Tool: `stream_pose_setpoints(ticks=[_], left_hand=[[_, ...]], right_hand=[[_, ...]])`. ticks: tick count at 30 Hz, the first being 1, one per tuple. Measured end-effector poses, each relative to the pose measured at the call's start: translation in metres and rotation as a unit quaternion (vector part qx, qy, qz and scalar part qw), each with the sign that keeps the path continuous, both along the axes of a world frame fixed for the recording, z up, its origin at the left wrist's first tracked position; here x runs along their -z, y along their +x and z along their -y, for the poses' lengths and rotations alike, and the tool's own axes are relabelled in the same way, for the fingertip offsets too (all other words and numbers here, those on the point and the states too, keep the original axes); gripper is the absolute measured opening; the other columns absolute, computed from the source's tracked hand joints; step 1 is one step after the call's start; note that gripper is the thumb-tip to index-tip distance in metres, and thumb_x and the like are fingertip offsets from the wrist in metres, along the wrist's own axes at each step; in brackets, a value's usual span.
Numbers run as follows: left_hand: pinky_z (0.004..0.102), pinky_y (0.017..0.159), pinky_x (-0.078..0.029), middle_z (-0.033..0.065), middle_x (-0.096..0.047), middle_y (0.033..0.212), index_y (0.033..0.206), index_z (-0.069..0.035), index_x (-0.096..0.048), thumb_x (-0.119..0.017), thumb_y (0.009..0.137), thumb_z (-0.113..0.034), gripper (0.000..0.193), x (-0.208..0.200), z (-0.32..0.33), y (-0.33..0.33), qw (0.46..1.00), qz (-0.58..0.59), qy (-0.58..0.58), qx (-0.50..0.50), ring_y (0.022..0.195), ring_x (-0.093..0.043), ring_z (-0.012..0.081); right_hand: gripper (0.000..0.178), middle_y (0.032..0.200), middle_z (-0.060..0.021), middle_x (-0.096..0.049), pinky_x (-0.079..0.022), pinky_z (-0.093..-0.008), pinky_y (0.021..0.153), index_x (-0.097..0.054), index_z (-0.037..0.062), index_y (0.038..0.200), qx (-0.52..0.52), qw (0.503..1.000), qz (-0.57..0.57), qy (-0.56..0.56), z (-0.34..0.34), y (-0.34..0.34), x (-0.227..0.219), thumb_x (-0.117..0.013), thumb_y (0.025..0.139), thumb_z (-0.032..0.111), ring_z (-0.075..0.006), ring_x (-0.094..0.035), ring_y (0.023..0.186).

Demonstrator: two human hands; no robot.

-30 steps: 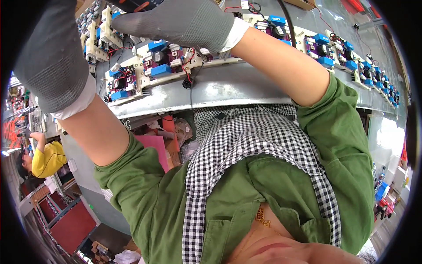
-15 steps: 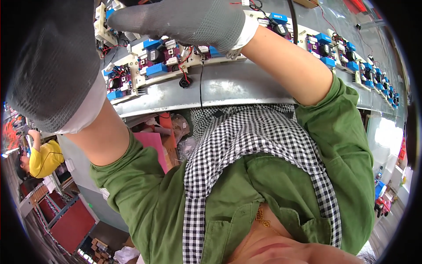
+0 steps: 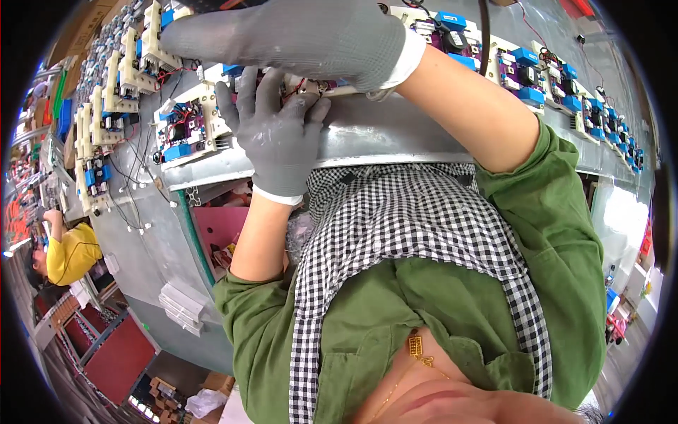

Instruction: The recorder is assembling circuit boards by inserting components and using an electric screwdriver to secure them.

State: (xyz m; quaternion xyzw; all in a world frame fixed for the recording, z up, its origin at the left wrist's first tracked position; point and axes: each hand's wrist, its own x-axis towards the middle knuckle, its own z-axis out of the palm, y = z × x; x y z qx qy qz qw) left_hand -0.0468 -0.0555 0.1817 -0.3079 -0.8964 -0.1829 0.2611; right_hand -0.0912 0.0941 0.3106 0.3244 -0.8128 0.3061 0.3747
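Note:
My left hand (image 3: 279,134), in a grey coated glove, lies palm down at the near edge of the bench with its fingers spread. Its fingertips reach over a circuit board assembly (image 3: 231,69), a pale frame with blue blocks, mostly covered by my hands. Above it stretches my right hand (image 3: 304,42), also grey-gloved, its thumb pointing left. The other fingers are hidden at the top edge, beside a dark thing (image 3: 219,4) I cannot make out. Just left of my left hand sits another board assembly (image 3: 187,127) with red and black wires.
More board assemblies (image 3: 522,71) run along the bench to the right, and others (image 3: 116,92) stand at the left with loose cables. A black cable (image 3: 484,35) hangs at the upper right. A stack of pale strips (image 3: 182,305) lies lower left; a person in yellow (image 3: 74,254) is beyond.
My left hand has come down and right from the upper left, and now rests spread over the assembly. My right hand has barely shifted. The left-hand assemblies have come into sight.

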Motion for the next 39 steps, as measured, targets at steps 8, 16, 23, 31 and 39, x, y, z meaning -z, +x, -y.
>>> stream_pose_setpoints(ticks=[8,16,23,31,39], left_hand=[[0.0565,0.119,-0.027,0.0034,-0.07,0.111,0.082,-0.018,-0.077,-0.082,0.077,-0.035,0.018,0.0,-0.001,0.001,1.0,0.002,0.015,-0.023,0.117,-0.061,0.0287],[0.0491,0.114,-0.035,0.0045,-0.073,0.104,0.087,-0.018,-0.079,-0.084,0.075,-0.034,0.021,-0.009,-0.001,-0.002,0.999,0.037,0.011,-0.015,0.111,-0.063,0.0271],[0.032,0.08,-0.058,0.0104,-0.075,0.108,0.106,-0.005,-0.075,-0.079,0.09,-0.034,0.033,-0.09,0.028,-0.045,0.896,0.14,0.418,-0.056,0.094,-0.074,0.0231],[0.0268,0.082,-0.057,0.0066,-0.075,0.107,0.12,-0.004,-0.07,-0.07,0.099,-0.034,0.037,-0.132,0.145,-0.217,0.909,-0.064,0.359,0.201,0.088,-0.073,0.0205],[0.0267,0.086,-0.054,0.0071,-0.074,0.11,0.121,-0.004,-0.069,-0.069,0.099,-0.029,0.034,-0.143,0.157,-0.225,0.923,-0.075,0.316,0.205,0.093,-0.071,0.0203]], right_hand=[[0.031,0.081,0.0016,-0.052,-0.059,-0.0304,0.083,-0.039,0.0111,0.094,0.222,0.942,-0.237,0.087,0.012,-0.009,0.017,-0.07,0.094,0.01,-0.0091,-0.055,0.072],[0.032,0.078,0.0009,-0.053,-0.058,-0.0275,0.081,-0.039,0.0114,0.088,-0.119,0.951,0.038,-0.283,0.015,-0.01,0.023,-0.07,0.095,0.016,-0.0087,-0.055,0.071],[0.051,0.075,-0.0072,-0.07,-0.055,-0.0285,0.069,-0.074,0.004,0.094,-0.168,0.892,0.299,-0.293,0.01,-0.029,0.05,-0.072,0.085,0.055,-0.0119,-0.063,0.069],[0.06,0.095,-0.0097,-0.065,-0.054,-0.0357,0.079,-0.05,0.005,0.131,-0.167,0.892,0.252,-0.335,0.016,-0.013,0.011,-0.074,0.08,0.025,-0.0174,-0.065,0.081],[0.075,0.105,-0.0138,-0.064,-0.054,-0.0375,0.082,-0.042,0.0083,0.145,-0.123,0.916,0.173,-0.34,0.003,-0.012,0.018,-0.076,0.078,0.017,-0.0251,-0.067,0.089]])
